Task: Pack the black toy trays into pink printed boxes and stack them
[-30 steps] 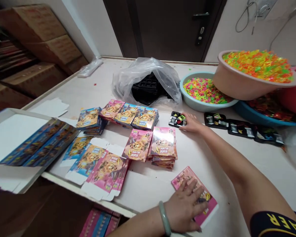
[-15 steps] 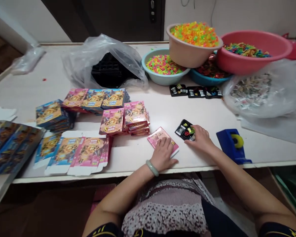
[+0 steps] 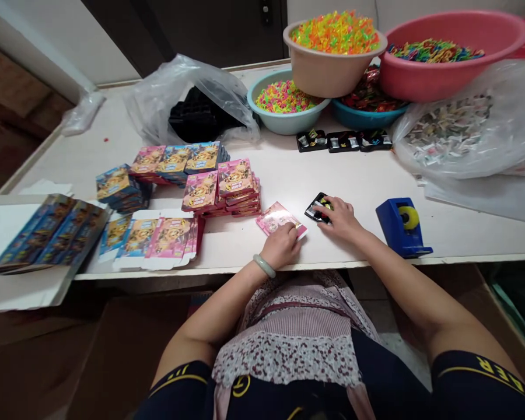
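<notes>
The left hand point(image 3: 283, 245) is resting on the near right end of a pink box point(image 3: 272, 218), which is lying flat on the bench point(image 3: 367, 175), close to the front edge. The fingers are curling over the box, and I cannot tell whether that grip is pinching it. The right hand point(image 3: 339, 217) is reaching over a black tray point(image 3: 311, 210), which is lying just beside the pink box. The fingers are covering part of the tray, and I cannot tell whether this grip is holding anything.

A blue tape dispenser point(image 3: 399, 233) is standing to the right of the right hand. Farther back, three filled trays point(image 3: 311, 143) are lying in a row in front of a light blue basin point(image 3: 280, 123) and a darker blue basin point(image 3: 370, 121). A peach basin point(image 3: 326, 77), heaped with bright plastic pieces, is standing higher, between them. To the left of the pink box, stacks of boxes point(image 3: 235, 178) are standing near some flat cartons point(image 3: 170, 238).
</notes>
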{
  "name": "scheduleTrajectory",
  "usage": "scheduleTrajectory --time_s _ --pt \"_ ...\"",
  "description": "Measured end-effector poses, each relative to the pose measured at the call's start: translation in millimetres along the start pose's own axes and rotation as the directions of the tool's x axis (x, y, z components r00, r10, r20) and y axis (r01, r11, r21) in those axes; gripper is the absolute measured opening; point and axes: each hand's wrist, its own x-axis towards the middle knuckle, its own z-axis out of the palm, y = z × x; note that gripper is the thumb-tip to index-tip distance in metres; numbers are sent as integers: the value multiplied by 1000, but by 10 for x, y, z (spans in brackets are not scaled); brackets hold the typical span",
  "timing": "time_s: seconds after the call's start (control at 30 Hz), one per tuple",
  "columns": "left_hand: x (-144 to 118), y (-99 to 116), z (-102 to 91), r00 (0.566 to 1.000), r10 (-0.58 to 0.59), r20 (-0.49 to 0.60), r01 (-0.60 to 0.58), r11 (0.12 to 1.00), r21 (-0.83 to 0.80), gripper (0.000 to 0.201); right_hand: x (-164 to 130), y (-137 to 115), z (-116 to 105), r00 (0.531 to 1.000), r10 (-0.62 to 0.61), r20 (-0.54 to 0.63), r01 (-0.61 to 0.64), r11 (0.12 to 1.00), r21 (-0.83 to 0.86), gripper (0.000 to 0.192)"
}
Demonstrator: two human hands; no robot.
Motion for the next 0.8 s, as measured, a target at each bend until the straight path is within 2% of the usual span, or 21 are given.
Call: scheduleTrajectory --time_s 0.1,0.17,0.23,0.33,0.43,0.67,0.8 --pt "40 -92 -65 992 8 -129 -41 968 -248 13 -100 65 -53 999 -7 -37 10 995 100 46" --pt "85 -147 -127 979 -49 -198 -39 908 -416 14 -225 79 -130 998 -45 -40 52 983 177 47" --pt "135 -184 -173 971 -121 -208 -15 832 -554 18 -371 52 -218 990 -136 -33 140 960 241 47" --pt "209 -205 -177 978 -156 -141 12 709 -705 19 -545 -46 -302 954 -298 -19 290 909 300 46" --pt "266 -203 -133 988 -140 -68 31 609 -793 19 -607 -145 -294 925 -378 -44 370 868 332 43" --pt "346 -199 -83 989 -146 -18 66 553 -831 20 -590 -167 -233 903 -424 -67 420 842 339 44" --pt "376 -177 -25 981 -173 87 161 482 -861 17 -555 -125 -168 912 -400 -91 408 867 285 45"
